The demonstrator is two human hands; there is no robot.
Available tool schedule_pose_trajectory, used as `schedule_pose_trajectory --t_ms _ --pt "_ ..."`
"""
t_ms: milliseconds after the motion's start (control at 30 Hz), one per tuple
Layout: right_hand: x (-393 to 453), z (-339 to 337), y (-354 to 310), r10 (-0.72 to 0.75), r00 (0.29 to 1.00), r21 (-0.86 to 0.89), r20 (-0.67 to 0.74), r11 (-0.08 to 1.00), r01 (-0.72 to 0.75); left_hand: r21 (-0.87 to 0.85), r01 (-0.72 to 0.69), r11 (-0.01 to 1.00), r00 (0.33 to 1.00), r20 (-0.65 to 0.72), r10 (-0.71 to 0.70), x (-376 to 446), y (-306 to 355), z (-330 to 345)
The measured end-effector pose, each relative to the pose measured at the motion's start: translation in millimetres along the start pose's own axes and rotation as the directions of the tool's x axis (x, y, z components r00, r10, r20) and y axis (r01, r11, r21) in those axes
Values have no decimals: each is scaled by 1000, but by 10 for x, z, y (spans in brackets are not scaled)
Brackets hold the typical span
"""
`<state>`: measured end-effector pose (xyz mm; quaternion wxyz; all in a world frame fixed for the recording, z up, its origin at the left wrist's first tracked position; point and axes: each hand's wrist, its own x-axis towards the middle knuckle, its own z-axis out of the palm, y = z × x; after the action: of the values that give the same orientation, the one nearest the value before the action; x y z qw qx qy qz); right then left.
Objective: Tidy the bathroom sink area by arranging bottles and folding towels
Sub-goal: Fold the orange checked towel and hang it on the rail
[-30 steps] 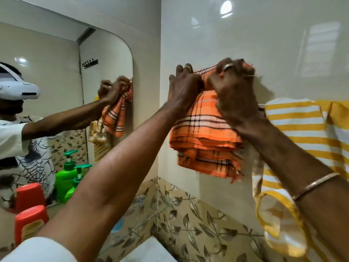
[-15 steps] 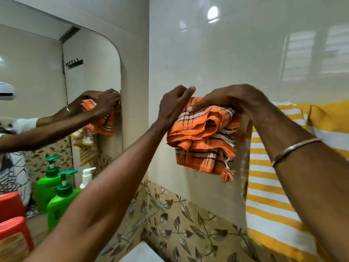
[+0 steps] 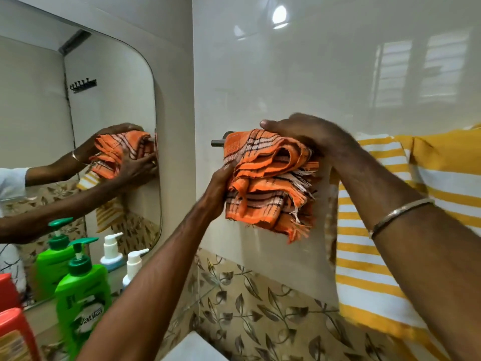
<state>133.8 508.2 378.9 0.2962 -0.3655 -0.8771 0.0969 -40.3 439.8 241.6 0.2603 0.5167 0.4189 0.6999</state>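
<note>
The folded orange towel is hanging over the left end of the towel bar, bunched in loose layers with frayed edges sticking out. The right hand is pressing down on top of the fold, and its fingers are reaching over the far side, so I cannot tell how they are lying. The left hand is gripping the towel's left edge from below, fingers clamped on the cloth.

The bundle is sitting very near the bar's free end and could slide off it, likely down toward the sink, if the left hand is tugging outward. The layers could also be spilling open once the right hand is lifting. The striped yellow towel is hanging just beside it and could get dragged.

Compared with half a second ago, the left hand is now lower, under the towel instead of on top, and the bar's end is showing.
</note>
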Motion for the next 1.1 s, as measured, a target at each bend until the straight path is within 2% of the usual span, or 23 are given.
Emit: schedule_pose_trajectory --t_ms 33,67,100,133,167,200,267,333,367,400,467,500,600,667,733,833,933,1100 --pt "-48 58 8 -68 985 -63 -156 996 59 16 40 999 999 -24 -39 -1 -1 -38" --pt "-94 135 37 -183 918 -151 -352 979 138 38 53 998 998 -29 -52 10 4 -90" --pt "-221 257 64 -290 788 -266 -544 950 166 39 71 997 997 -21 -70 0 3 -136" --pt "-378 393 91 -335 662 -326 -671 935 142 61 69 996 997 -30 -67 15 -8 -186" --pt "-520 524 118 -344 583 -335 -736 934 129 95 72 993 996 -51 -67 21 -6 -220" --pt "-637 659 150 -322 535 -298 -781 945 133 122 64 990 996 -68 -56 41 -27 -258" --pt "-772 916 231 -247 464 -173 -851 965 195 134 58 989 998 -37 -53 62 -44 -290" --pt "-825 1091 236 -118 440 -24 -890 977 213 123 53 991 998 18 -56 70 -58 -298" --pt "-845 1151 215 -15 447 94 -894 971 220 132 50 990 998 24 -53 66 -66 -291" --pt "-848 1187 206 120 484 268 -867 931 249 137 46 990 999 23 -49 53 -71 -284" --pt "-803 1198 224 403 639 666 -655 708 236 138 32 990 999 18 -35 37 -99 -296" --pt "-770 1193 263 454 718 774 -528 606 186 147 21 989 1000 11 -23 39 -113 -319" --pt "-693 1183 418 325 885 814 -332 573 95 187 -15 982 1000 6 14 40 -103 -365" --pt "-685 1164 470 245 950 878 -195 474 58 210 -27 977 1000 5 27 69 -106 -381" --pt "-657 1143 543 223 962 891 -160 452 43 238 -47 970 999 9 46 96 -123 -393" --pt "-613 1144 608 223 952 835 -209 547 55 284 -83 955 996 1 86 132 -164 -395" --pt "-601 1204 618 254 944 794 -212 608 15 299 -120 947 990 -32 136 165 -203 -334" --pt "-637 1223 580 265 915 727 -303 686 41 312 -159 937 976 -94 197 125 -283 -236"
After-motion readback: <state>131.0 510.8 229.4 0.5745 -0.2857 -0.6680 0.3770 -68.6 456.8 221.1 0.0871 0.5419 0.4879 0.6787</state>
